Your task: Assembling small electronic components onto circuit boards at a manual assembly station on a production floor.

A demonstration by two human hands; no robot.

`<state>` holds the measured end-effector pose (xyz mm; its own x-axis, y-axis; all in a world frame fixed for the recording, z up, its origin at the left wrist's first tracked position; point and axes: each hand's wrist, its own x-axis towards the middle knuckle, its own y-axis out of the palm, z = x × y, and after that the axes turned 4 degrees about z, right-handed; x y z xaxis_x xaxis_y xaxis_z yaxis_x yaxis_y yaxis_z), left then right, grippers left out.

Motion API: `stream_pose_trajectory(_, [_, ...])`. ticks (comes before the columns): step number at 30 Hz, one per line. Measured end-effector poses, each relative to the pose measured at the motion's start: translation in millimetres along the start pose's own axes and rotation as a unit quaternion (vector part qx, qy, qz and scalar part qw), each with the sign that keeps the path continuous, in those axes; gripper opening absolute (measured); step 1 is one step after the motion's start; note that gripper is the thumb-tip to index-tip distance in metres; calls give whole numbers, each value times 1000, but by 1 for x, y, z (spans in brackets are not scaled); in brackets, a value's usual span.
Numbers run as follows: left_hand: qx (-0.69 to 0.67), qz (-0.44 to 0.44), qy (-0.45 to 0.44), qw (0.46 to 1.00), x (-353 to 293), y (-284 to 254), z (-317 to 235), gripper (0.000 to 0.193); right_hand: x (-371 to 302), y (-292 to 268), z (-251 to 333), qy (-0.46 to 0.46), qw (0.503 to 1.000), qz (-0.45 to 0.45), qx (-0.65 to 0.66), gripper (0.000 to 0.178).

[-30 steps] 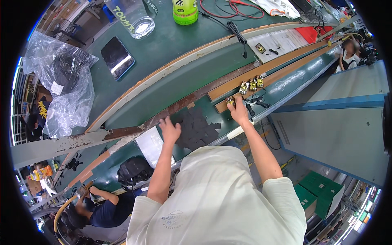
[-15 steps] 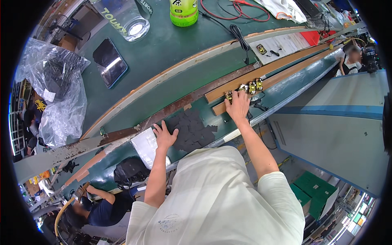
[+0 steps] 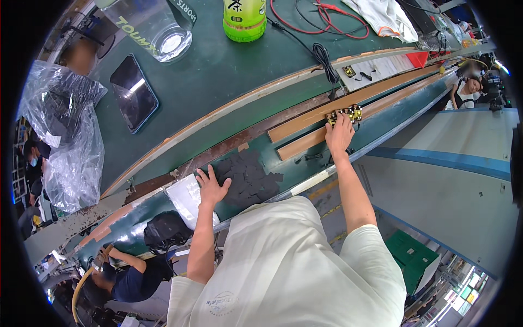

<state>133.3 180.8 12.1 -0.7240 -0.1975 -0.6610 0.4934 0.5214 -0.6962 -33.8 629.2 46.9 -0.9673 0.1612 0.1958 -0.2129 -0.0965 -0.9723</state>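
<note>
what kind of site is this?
Most likely a factory assembly line. A long green conveyor belt runs past the seated person, whose right hand touches a row of small yellow-and-black components; the left hand rests by a pile of dark pads.

Bright, even light; sharp centre, fisheye-bent edges, black corners.

Matt black foam pads (image 3: 248, 177) lie on a smooth green belt (image 3: 305, 161) beside bare wooden rails (image 3: 310, 117).

Left hand (image 3: 211, 187) flat by dark foam pieces (image 3: 248, 175), right hand (image 3: 340, 133) touching small yellow-black parts (image 3: 344, 114) on wooden strip (image 3: 305, 115)
</note>
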Motion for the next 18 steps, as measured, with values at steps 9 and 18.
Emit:
stream_pose_trajectory(9, [6, 10, -12, 1000, 0, 0, -8, 114, 8, -1, -5, -7, 1000, 22, 9, 55])
stream_pose_trajectory(18, [30, 26, -26, 999, 0, -4, -14, 115, 72, 23, -89, 203, 976, -50, 62, 60])
